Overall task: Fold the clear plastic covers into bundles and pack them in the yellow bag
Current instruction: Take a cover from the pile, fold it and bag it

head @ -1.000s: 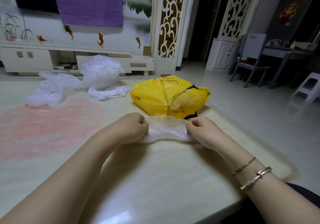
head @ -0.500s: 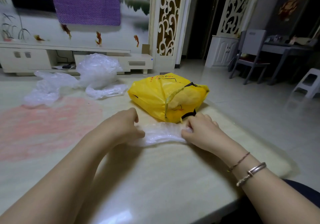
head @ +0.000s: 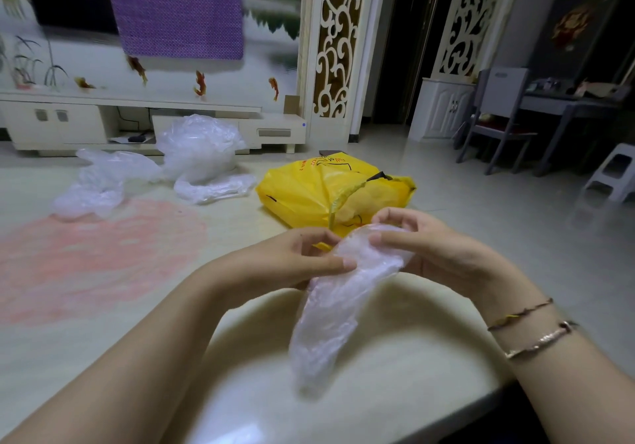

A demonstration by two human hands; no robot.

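One clear plastic cover [head: 338,301] hangs from my fingertips, pinched at its top by my left hand [head: 299,259] and right hand [head: 426,247]; its blurred lower end seems to hover above the table [head: 395,392]. Just beyond my fingers sits the yellow bag [head: 309,192].

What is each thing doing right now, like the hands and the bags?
left hand: pinching the top of the clear cover
right hand: gripping the top of the clear cover
clear cover: lifted, hanging down loose, not bundled yet
yellow bag: lying on the table, mouth partly open
loose clear covers: heaped unfolded on the far side
table: holding everything
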